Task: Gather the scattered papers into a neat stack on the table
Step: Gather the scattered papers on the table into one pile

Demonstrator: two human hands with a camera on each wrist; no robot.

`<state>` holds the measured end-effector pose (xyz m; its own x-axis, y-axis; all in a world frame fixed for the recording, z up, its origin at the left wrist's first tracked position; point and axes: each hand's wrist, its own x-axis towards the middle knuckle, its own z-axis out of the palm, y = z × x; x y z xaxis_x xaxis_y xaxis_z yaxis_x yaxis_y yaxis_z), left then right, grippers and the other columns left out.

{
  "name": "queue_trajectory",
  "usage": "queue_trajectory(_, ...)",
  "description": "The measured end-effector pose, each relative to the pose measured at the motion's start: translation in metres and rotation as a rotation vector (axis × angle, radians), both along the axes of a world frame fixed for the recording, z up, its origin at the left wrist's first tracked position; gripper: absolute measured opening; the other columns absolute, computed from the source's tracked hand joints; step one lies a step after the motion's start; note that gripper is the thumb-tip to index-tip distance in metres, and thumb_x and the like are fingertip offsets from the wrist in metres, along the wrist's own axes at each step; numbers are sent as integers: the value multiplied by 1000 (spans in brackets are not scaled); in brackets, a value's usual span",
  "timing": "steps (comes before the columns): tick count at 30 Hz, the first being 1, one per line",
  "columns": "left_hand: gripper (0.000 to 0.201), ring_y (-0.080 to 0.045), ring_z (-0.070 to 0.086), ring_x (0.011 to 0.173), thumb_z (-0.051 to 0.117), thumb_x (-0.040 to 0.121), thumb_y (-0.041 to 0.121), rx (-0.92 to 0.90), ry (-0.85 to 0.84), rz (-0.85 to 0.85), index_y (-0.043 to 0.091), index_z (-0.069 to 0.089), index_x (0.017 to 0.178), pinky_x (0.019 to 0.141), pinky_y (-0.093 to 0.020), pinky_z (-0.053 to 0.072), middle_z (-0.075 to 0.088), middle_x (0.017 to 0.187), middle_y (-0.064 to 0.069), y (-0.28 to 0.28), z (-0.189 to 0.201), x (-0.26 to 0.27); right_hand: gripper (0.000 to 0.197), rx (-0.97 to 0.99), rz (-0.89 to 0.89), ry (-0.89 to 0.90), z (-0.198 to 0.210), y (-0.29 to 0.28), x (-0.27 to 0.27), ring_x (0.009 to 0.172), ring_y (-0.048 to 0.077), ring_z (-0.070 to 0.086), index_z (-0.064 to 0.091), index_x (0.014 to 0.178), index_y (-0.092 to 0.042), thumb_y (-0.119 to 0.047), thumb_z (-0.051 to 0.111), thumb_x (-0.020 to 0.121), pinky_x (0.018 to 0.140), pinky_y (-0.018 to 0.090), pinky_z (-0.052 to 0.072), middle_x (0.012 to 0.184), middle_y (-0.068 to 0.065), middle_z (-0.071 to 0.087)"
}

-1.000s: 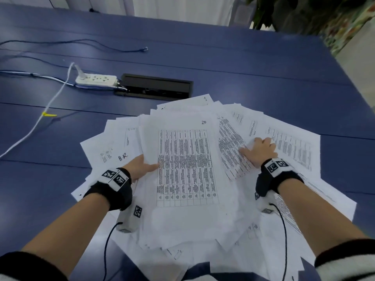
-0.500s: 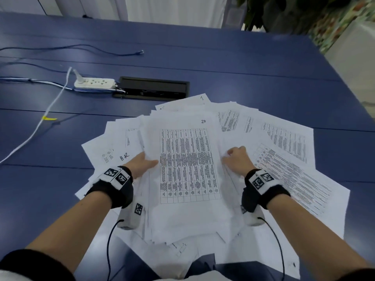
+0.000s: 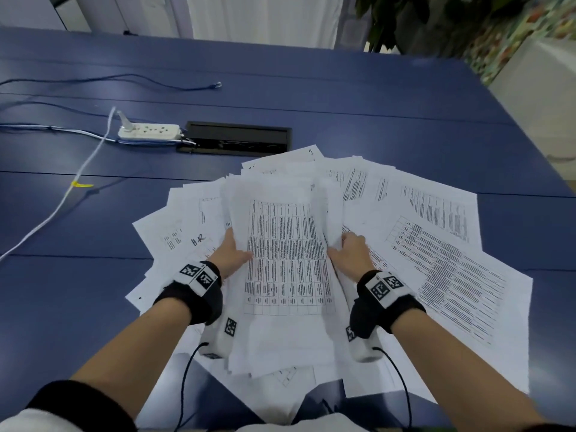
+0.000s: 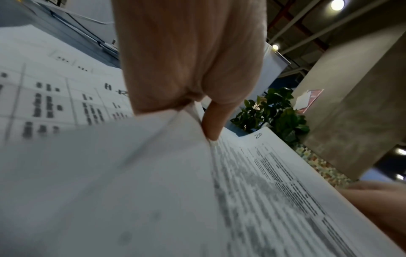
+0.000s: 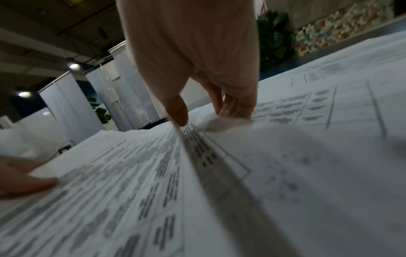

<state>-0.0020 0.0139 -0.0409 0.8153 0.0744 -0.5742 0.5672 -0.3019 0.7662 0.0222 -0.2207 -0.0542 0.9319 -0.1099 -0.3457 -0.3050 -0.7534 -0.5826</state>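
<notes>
A thick bundle of printed papers lies in the middle of the blue table, its top sheet showing a table of text. My left hand holds the bundle's left edge, thumb on top and the other fingers hidden beneath. At the right edge my right hand pinches it, thumb on the top sheet and fingers curled on the sheets beside it. Both side edges bow upward. Loose sheets fan out to the right and left.
A white power strip and a black cable hatch sit just beyond the papers. A white cable with a yellow tag crosses the left side. Dark cables run further back. Plants stand past the far edge.
My right hand slid left off the right-hand sheets to the bundle's right edge. Both hands have closed in on the bundle and its sides have curled upward.
</notes>
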Motion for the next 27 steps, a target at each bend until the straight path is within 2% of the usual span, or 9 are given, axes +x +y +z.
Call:
queue_trajectory(3, 67, -31, 38, 134, 51, 92, 4, -74, 37, 50, 6, 12, 146, 112, -42, 30, 33, 149, -14, 4, 3, 4, 21, 164, -115, 47, 5, 4, 1, 55, 16, 40, 42, 70, -11, -15, 49, 90, 48, 22, 28, 65, 2, 43)
queue_trajectory(6, 53, -33, 56, 114, 58, 89, 13, -39, 50, 63, 5, 38, 137, 103, -52, 42, 53, 133, -16, 23, 1, 8, 38, 231, -174, 70, 7, 3, 3, 47, 14, 26, 28, 56, -18, -15, 44, 90, 49, 25, 20, 54, -2, 27)
queue_trajectory(9, 69, -34, 54, 120, 66, 82, 23, 26, 76, 3, 6, 33, 140, 105, -51, 41, 48, 139, -14, 29, -3, 8, 44, 232, -189, 95, 7, 8, 3, 52, 14, 25, 24, 52, -18, -25, 41, 92, 64, 27, 29, 55, 0, 29)
queue_trajectory(11, 70, -32, 44, 129, 63, 86, 16, 29, 62, 4, 4, 23, 142, 110, -44, 34, 41, 144, -12, 22, 4, 4, 40, 294, -193, 136, 7, 17, 2, 57, 9, 24, 27, 59, -22, -44, 44, 88, 63, 27, 29, 66, -4, 28)
queue_trajectory(13, 64, -31, 40, 132, 56, 90, 7, 10, 60, 22, 3, 20, 142, 110, -39, 32, 38, 145, -15, 16, 1, 3, 51, 349, -178, 183, 2, 19, 2, 69, 10, 37, 43, 78, -22, -70, 56, 65, 65, 27, 37, 80, -4, 33)
queue_trajectory(16, 64, -31, 40, 131, 54, 91, 7, -48, 43, 68, 4, 16, 143, 109, -39, 32, 38, 145, -16, 12, -1, 3, 75, 387, -247, 147, 2, 19, 1, 105, 24, 50, 34, 126, -1, -37, 75, 73, 91, 35, 44, 113, 9, 48)
queue_trajectory(20, 65, -31, 40, 131, 54, 92, 13, -140, 6, 128, 5, 14, 142, 111, -42, 32, 38, 144, -13, 7, -1, 3, 56, 307, -199, 176, 4, 13, -3, 116, 30, 52, 42, 123, 8, -18, 69, 83, 94, 33, 43, 113, 8, 52)
queue_trajectory(23, 51, -34, 50, 121, 51, 91, 6, -16, -46, 139, 2, 30, 137, 103, -42, 41, 49, 134, -17, 7, -2, 5, 20, 227, -98, 138, 12, -2, 1, 87, 26, 61, 57, 98, 4, -9, 65, 85, 79, 18, 50, 100, 16, 64)
queue_trajectory(27, 33, -36, 59, 110, 53, 88, 2, 120, -72, 135, -6, 55, 120, 94, -39, 46, 60, 122, -22, 14, -9, 3, 65, 220, -193, 41, 25, -53, 22, 120, 30, 53, 42, 133, 4, -11, 73, 78, 105, 42, 41, 136, 14, 50)
